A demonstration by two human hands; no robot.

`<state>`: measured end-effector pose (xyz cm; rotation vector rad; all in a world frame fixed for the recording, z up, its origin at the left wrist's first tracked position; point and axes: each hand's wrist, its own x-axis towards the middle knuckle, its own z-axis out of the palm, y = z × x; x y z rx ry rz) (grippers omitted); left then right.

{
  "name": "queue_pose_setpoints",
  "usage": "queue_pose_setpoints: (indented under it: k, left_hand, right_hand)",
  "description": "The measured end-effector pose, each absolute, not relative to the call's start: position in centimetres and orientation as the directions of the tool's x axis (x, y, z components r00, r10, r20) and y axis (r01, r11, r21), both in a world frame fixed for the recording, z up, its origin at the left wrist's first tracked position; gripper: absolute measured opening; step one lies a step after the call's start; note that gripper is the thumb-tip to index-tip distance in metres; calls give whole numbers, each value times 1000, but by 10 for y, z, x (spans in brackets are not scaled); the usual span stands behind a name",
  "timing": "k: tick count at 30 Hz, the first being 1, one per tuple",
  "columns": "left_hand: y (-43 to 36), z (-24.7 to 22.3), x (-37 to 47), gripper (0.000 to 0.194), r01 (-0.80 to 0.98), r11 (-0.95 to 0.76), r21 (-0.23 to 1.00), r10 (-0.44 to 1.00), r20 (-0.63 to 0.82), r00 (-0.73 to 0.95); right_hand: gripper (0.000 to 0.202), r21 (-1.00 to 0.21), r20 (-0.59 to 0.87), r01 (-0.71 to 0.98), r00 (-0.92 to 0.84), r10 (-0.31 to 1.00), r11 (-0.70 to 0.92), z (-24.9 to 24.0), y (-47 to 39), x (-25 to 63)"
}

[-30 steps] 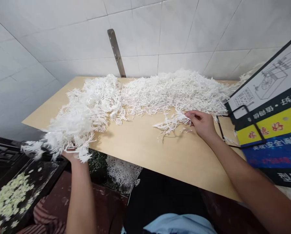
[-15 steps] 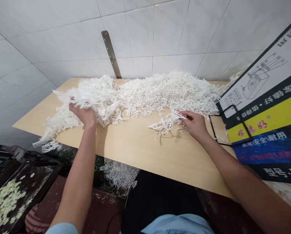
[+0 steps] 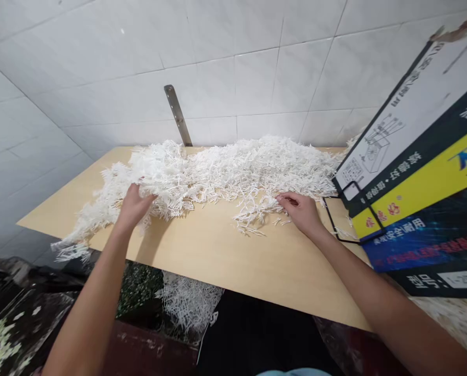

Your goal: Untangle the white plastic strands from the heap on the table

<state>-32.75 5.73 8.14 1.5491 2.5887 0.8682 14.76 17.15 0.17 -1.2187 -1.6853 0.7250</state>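
Note:
A long heap of thin white strands [image 3: 264,162] lies along the back of the wooden board [image 3: 225,250]. My left hand [image 3: 136,204] is at the front of the left heap [image 3: 158,169], thumb and fingers apart, fingertips against the strands. At the right, my right hand [image 3: 301,209] has its thumb and forefinger pinched at the end of a small loose bunch [image 3: 252,210], which rests on the board in front of the long heap.
A printed box [image 3: 424,209] and a black wire frame [image 3: 339,235] stand at the right. A metal bracket [image 3: 178,116] is on the tiled wall. Below the board are more white strands [image 3: 190,300], green bits [image 3: 139,287] and a dark tray of pale pieces at the left.
My left hand has come down out of the lifted strands, which now lie lower on the heap. My right hand and the small bunch have settled closer to the board. The view has shifted.

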Motion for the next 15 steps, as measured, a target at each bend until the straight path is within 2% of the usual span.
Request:
queue_pose_setpoints:
  k: [2, 5, 7, 9, 10, 12, 13, 15]
  left_hand:
    - [33, 96, -331, 86, 788, 471, 396, 824, 123, -554]
    - [2, 106, -329, 94, 781, 563, 272, 801, 53, -596]
    - [-15, 103, -323, 101, 779, 611, 144, 768, 132, -627]
    - [-32, 92, -312, 94, 747, 661, 68, 709, 267, -652]
    - [-40, 85, -305, 86, 750, 657, 83, 698, 311, -645]
    - [-56, 67, -286, 69, 788, 576, 217, 691, 387, -611]
    - [-63, 58, -274, 62, 799, 526, 290, 632, 496, -596]
    - [-71, 46, -242, 46, 837, 394, 379, 403, 747, -528]
  right_hand:
    - [30, -841, 335, 413, -108, 936, 348, 4, 170, 147]
    - [29, -835, 337, 423, -111, 935, 351, 6, 168, 146]
    - [28, -827, 342, 435, -112, 933, 355, 7, 167, 146]
    - [27, -820, 349, 443, -115, 930, 363, 7, 167, 146]
    - [27, -818, 352, 442, -119, 928, 367, 6, 168, 147]
    - [26, -815, 359, 442, -121, 925, 374, 5, 168, 147]
    - [26, -815, 363, 440, -120, 924, 377, 5, 169, 146]
    - [25, -827, 365, 419, -108, 925, 375, 4, 170, 145]
